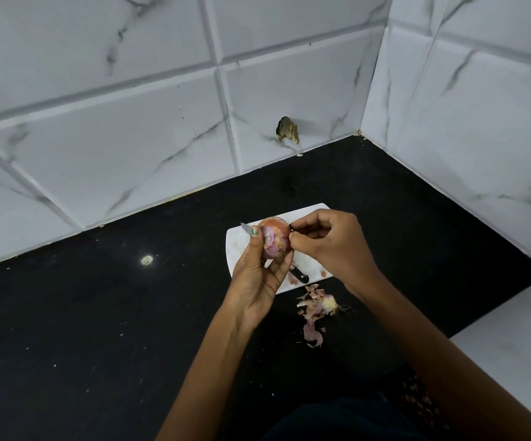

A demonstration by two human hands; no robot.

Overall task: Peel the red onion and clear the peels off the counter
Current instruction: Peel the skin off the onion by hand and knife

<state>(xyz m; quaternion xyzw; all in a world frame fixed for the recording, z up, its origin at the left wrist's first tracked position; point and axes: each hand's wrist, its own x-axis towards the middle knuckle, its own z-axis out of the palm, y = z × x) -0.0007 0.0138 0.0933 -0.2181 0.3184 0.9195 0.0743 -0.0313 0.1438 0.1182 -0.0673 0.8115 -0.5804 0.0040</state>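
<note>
My left hand grips the red onion from below, holding it above a white cutting board. The onion is partly peeled, pale purple with some brown skin on top. My right hand pinches the skin at the onion's right side with thumb and fingertips. A small knife lies on the board behind my hands, its blade tip showing at the left and its black handle below the onion. A pile of purple peels and a cut root end lies on the black counter just in front of the board.
White marbled tile walls close the counter at the back and right, meeting in a corner. A hole breaks the back wall tile. A pale spot and small crumbs dot the counter at the left. A white ledge sits at the right.
</note>
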